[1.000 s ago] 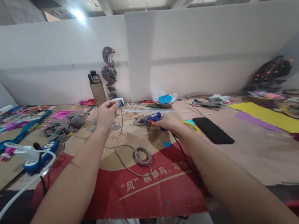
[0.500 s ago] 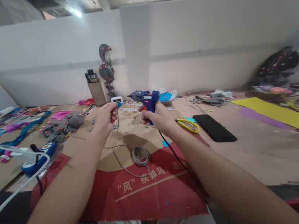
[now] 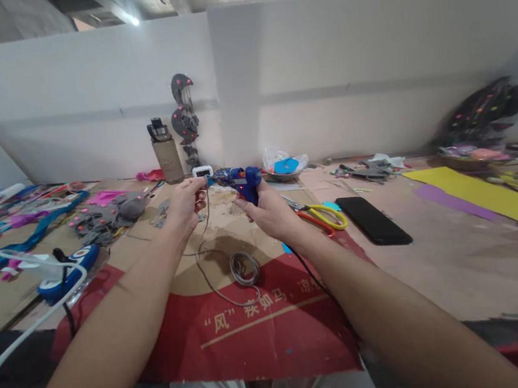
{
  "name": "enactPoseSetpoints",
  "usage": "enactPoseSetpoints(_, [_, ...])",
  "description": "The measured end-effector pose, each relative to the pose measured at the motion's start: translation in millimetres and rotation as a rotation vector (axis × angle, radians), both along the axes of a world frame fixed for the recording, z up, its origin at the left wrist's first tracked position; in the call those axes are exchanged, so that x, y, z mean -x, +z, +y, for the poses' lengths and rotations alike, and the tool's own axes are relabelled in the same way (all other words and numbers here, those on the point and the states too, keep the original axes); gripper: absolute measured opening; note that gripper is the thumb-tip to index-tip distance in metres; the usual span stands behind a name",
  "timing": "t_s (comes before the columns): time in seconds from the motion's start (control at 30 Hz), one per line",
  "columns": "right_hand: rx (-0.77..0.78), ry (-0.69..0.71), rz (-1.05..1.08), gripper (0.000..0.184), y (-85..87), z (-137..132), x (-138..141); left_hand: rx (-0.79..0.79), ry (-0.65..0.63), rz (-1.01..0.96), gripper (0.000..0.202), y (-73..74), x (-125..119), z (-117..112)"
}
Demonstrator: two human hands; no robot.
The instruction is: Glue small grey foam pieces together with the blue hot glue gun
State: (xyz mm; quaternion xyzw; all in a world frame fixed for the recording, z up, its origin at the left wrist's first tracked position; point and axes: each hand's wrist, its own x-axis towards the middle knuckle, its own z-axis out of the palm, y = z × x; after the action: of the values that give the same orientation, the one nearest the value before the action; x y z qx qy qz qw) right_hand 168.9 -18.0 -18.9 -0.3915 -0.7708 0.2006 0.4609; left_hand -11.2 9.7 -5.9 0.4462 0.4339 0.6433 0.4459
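My right hand [image 3: 271, 210] grips a blue hot glue gun [image 3: 249, 184], which lies level in the air with its nozzle pointing left. Opposite it, my left hand [image 3: 188, 204] pinches a small blue piece [image 3: 210, 180] between thumb and fingers. The glue gun's tip is right at that piece; whether they touch I cannot tell. From my left hand hangs a thin grey cord [image 3: 201, 270], which runs down to a loose coil [image 3: 244, 269] on the red and tan cardboard [image 3: 277, 343]. Right of my right hand lie scissors [image 3: 328, 216] with yellow and orange handles.
A black phone [image 3: 373, 221] lies to the right, near yellow paper [image 3: 475, 189]. A bottle [image 3: 166, 152] stands at the back by the wall. On the left are grey pieces with pink dots [image 3: 108, 219] and a blue power strip [image 3: 71, 277] with a white cable.
My right hand has moved the glue gun left and slightly down, bringing its nozzle up to the blue piece. More of the scissors now shows. My left hand has shifted slightly right.
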Motion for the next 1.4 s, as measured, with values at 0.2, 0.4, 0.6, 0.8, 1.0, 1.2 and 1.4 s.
enactPoseSetpoints(0.2, [-0.006,-0.019,-0.014,0.027,0.4,-2.3,0.5,-0.027,0.001,0.018,0.019,0.7,-1.8,-2.4])
enactPoseSetpoints(0.4, [-0.026,-0.024,-0.034,0.028,1.8,-4.3,0.9,-0.050,0.036,0.105,0.016,1.0,-4.4,-4.9])
enactPoseSetpoints(0.6, [-0.057,-0.047,-0.058,0.031,0.6,-4.6,1.1,-0.079,0.088,0.097,0.015,2.7,-3.8,-4.6])
enactPoseSetpoints(0.8, [-0.089,-0.025,-0.034,0.034,-0.9,-3.9,1.3,-0.090,0.083,0.100,0.016,2.8,-3.6,-5.9])
enactPoseSetpoints(1.0, [-0.089,-0.034,-0.049,0.033,-2.7,-3.3,0.9,-0.088,0.064,0.127,0.015,1.1,-3.9,-5.6])
enactPoseSetpoints(1.2, [-0.100,-0.026,-0.042,0.033,-0.7,-4.6,1.1,-0.096,0.094,0.097,0.014,4.5,-2.4,-6.4])
enactPoseSetpoints(1.4, [-0.099,-0.024,-0.036,0.034,-1.0,-5.4,1.4,-0.078,0.068,0.114,0.015,3.7,-3.8,-7.4])
